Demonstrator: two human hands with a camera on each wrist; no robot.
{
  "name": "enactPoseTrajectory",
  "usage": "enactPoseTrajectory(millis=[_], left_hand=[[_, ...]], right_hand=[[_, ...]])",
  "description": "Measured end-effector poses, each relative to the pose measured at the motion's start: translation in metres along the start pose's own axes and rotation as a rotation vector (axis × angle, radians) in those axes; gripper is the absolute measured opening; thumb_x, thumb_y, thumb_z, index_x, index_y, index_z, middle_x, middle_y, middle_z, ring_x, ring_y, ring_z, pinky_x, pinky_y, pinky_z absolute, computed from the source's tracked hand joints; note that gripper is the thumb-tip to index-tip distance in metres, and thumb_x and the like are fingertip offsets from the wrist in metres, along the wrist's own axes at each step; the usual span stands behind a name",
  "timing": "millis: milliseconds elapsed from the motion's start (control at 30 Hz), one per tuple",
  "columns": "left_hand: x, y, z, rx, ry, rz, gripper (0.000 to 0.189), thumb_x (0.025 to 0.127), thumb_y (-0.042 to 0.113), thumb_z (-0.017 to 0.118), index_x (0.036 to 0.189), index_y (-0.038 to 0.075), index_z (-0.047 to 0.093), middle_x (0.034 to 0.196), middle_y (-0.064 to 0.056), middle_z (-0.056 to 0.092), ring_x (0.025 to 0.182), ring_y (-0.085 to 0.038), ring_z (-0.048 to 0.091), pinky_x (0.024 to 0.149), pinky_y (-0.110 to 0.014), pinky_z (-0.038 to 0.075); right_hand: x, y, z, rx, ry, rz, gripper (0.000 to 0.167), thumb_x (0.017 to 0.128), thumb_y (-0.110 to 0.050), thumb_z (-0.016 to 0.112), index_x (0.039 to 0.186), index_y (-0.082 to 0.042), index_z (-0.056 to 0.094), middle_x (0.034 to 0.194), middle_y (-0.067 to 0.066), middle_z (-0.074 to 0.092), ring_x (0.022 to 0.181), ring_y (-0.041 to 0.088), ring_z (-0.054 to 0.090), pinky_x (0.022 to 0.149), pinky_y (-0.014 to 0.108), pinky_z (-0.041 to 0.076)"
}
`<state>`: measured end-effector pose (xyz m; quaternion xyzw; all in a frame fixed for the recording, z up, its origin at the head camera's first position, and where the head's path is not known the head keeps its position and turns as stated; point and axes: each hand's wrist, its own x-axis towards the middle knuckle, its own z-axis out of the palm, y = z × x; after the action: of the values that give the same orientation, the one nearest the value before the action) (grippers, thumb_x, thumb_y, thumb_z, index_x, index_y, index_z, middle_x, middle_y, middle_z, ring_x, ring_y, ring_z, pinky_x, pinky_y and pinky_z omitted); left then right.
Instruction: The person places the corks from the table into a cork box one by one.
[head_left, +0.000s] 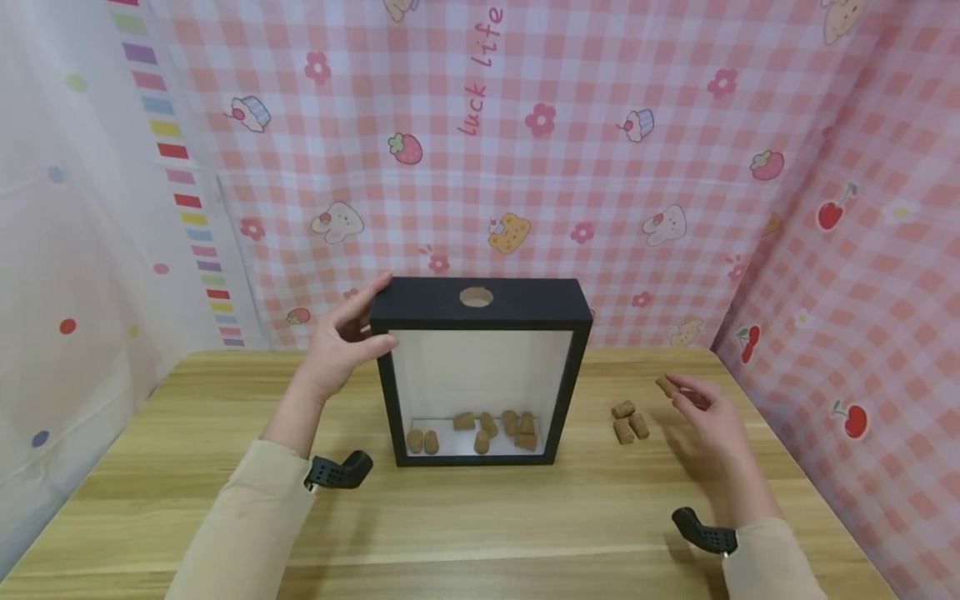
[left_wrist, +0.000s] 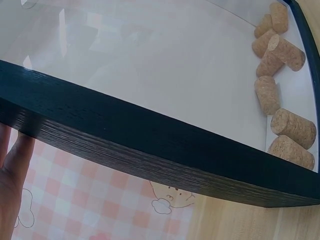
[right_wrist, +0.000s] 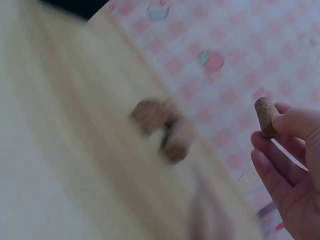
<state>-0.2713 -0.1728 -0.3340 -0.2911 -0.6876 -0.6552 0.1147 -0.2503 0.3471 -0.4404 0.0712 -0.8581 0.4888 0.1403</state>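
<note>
A black-framed shadow box [head_left: 480, 312] with a clear front stands upright on the table, a round hole in its top. Several corks [head_left: 487, 425] lie along its floor; the left wrist view shows these corks [left_wrist: 292, 127] close up. My left hand [head_left: 337, 346] grips the box's upper left corner, thumb on the front and fingers behind the top edge. Off to the right, my right hand [head_left: 712, 417] pinches one cork [right_wrist: 267, 117] between thumb and fingers, raised above the table. Beside that hand, 3 loose corks [head_left: 624, 431] lie on the tabletop.
The wooden table [head_left: 450, 533] reaches back to a pink checked curtain [head_left: 540, 167]. More checked cloth [head_left: 870, 317] hangs along the right side, and a pale cloth [head_left: 75, 250] along the left. Black wrist-worn cameras [head_left: 337, 471] sit on both forearms.
</note>
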Motion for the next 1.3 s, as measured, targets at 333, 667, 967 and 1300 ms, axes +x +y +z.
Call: enactPoseTrajectory(millis=[333, 667, 967, 1300], left_hand=[[0.0, 0.0, -0.001, -0.007, -0.006, 0.003, 0.071, 0.086, -0.007, 0.066, 0.15, 0.018, 0.047, 0.154, 0.004, 0.041, 0.144, -0.015, 0.029, 0.094, -0.026, 0.04], [0.0, 0.0, -0.001, 0.001, -0.005, -0.01, 0.071, 0.086, -0.006, 0.067, 0.15, 0.019, 0.047, 0.155, 0.003, 0.04, 0.145, -0.015, 0.028, 0.098, -0.027, 0.039], [0.0, 0.0, -0.001, 0.003, -0.005, -0.004, 0.071, 0.086, -0.005, 0.068, 0.15, 0.019, 0.047, 0.154, 0.003, 0.041, 0.145, -0.015, 0.028, 0.098, -0.028, 0.039], [0.0, 0.001, -0.001, 0.009, -0.01, -0.009, 0.07, 0.088, -0.001, 0.07, 0.151, 0.019, 0.046, 0.155, 0.003, 0.04, 0.145, -0.016, 0.029, 0.101, -0.027, 0.038]], right_hand=[[0.021, -0.072, -0.001, 0.081, 0.072, -0.301, 0.031, 0.099, 0.0, 0.057, 0.129, 0.005, 0.063, 0.118, -0.009, 0.06, 0.104, 0.002, 0.056, 0.085, 0.012, 0.045], [0.039, -0.152, 0.009, 0.147, 0.047, -0.551, 0.032, 0.094, 0.013, 0.057, 0.123, 0.005, 0.067, 0.123, 0.007, 0.065, 0.109, 0.009, 0.06, 0.087, 0.017, 0.047], [0.056, -0.206, 0.022, 0.136, -0.06, -0.731, 0.034, 0.088, 0.019, 0.059, 0.119, 0.008, 0.067, 0.119, 0.017, 0.065, 0.105, 0.012, 0.061, 0.087, 0.02, 0.049], [0.07, -0.248, 0.05, -0.01, -0.217, -0.848, 0.033, 0.088, 0.016, 0.063, 0.116, 0.001, 0.072, 0.116, 0.009, 0.07, 0.109, 0.017, 0.063, 0.094, 0.025, 0.048]])
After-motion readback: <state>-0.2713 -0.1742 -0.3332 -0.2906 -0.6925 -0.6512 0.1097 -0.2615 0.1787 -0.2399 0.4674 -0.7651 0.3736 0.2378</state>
